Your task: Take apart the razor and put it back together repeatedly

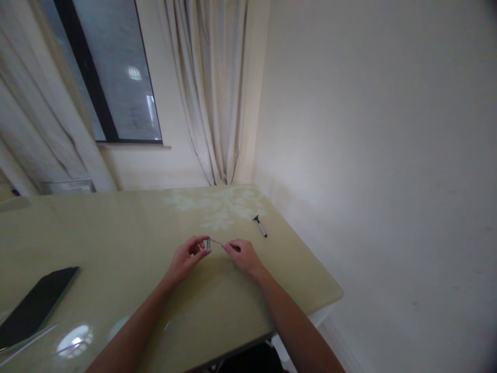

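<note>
My left hand point(189, 257) pinches a small rectangular piece point(208, 243) with dark, white and teal stripes upright between thumb and fingertips. It looks like a razor cartridge, though it is too small to be sure. From the fingers of my right hand point(242, 255), closed in a pinch, a thin pale stick point(216, 241) points left. Its tip reaches the striped piece or ends right beside it; I cannot tell which. A grey and black T-shaped razor handle point(261, 227) lies on the table beyond my right hand.
The glossy yellowish table point(128, 233) runs up to a white wall point(373, 155) on the right. At the left lies a flat dark panel point(37, 305). Pale curtains point(213, 93) and a dark-framed window point(116, 72) stand behind the table. The table's right corner point(337, 294) is rounded.
</note>
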